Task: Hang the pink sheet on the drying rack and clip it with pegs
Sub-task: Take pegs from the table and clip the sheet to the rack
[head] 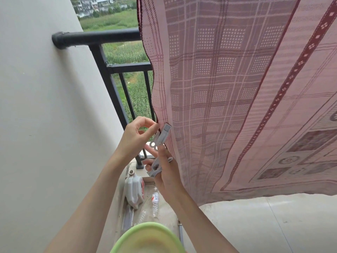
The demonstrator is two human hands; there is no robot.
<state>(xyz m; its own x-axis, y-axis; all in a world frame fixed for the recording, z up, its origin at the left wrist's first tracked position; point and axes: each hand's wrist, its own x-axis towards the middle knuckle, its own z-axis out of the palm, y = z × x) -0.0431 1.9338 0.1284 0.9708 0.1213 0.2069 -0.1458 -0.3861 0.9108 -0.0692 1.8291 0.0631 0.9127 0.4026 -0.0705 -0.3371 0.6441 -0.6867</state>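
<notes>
So the pink sheet is already up and hanging down in front of the black balcony railing, and its left edge is getting clipped low down, I'd guess so the wind can't flap it around. The left hand pinches that edge right by a grey peg that sits on the hem, holding the cloth steady, while the right hand has its fingers curled around spare pegs just below, handy for the next spot. A green basin sits low in view.
</notes>
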